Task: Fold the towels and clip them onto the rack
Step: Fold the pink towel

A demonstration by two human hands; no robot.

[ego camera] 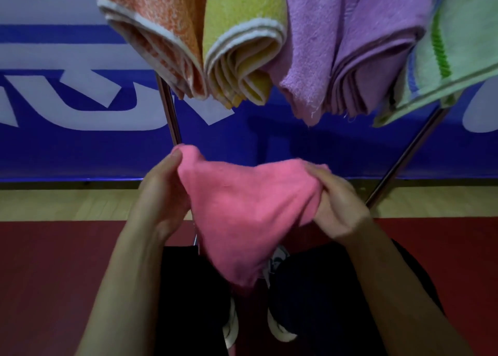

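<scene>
A pink towel [242, 210] hangs between my hands in front of me, its lower point dropping toward my legs. My left hand [159, 194] pinches its upper left corner. My right hand [336, 202] grips its right edge with curled fingers. Above, folded towels hang from the rack: an orange one [153, 32], a yellow one [242, 45], a purple one [345, 51] and a light green one [452, 54] at the far right. The clips are out of view.
Two metal rack legs [169, 110] [404, 161] slant down on either side of the pink towel. A blue banner [67, 99] with white lettering covers the wall behind. Below are a wooden strip and red floor [54, 275], my dark trousers and shoes.
</scene>
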